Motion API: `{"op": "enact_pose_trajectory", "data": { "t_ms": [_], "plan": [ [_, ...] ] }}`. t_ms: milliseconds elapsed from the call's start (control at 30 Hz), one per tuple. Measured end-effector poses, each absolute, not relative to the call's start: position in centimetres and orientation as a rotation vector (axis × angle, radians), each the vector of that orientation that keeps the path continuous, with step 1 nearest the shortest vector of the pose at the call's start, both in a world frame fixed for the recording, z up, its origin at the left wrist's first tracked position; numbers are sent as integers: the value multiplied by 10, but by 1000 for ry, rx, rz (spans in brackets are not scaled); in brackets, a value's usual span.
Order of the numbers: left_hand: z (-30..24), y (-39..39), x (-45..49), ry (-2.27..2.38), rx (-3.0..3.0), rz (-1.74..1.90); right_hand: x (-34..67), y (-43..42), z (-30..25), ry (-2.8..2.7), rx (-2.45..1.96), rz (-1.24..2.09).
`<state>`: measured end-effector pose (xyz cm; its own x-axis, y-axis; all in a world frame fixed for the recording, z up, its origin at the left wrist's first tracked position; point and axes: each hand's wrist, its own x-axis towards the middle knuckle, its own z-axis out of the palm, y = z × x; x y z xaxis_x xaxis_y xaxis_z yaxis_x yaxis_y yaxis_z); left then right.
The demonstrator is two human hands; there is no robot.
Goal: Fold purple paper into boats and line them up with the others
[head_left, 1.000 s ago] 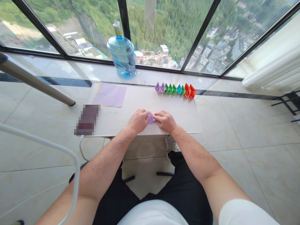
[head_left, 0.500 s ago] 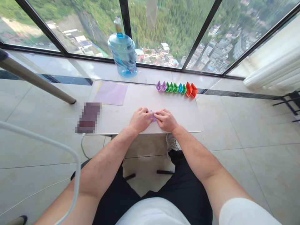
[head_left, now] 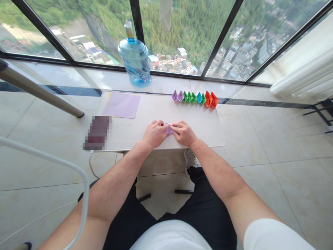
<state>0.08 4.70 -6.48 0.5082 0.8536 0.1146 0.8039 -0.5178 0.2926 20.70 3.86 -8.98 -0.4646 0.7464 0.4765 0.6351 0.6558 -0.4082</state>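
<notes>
Both hands meet at the near middle of the table (head_left: 156, 107) — left hand (head_left: 155, 133) and right hand (head_left: 183, 133) pinch a small folded purple paper (head_left: 168, 129) between their fingertips, pressed down on the tabletop; most of the piece is hidden under the fingers, so the fold itself can't be read. To do this crease well, my take: keep the paper flat on the table, hold one side down, run the other fingertip along the fold line, check corners line up before pressing hard. Edges: the paper sits close to the near table edge, so pushing toward the body risks sliding it off — work away from that edge. Open room: bare tabletop to the right of the right hand and ahead of both hands. Far right corner holds a row of boats (head_left: 194, 97) in purple, green, blue, orange, touching one another and well apart from the hands. Far left lies a flat purple sheet (head_left: 121, 105); a blurred dark object (head_left: 97, 132) sits at the left edge. A water jug (head_left: 134, 62) stands on the sill beyond the table.
</notes>
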Motion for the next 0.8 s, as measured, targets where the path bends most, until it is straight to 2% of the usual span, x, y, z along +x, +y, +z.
{"op": "enact_pose_trajectory", "data": {
  "t_ms": [800],
  "plan": [
    [-66, 48, 1, 1415, 2546, 395, 209, 42, -93, -2239, -1005, 180]
  ]
}}
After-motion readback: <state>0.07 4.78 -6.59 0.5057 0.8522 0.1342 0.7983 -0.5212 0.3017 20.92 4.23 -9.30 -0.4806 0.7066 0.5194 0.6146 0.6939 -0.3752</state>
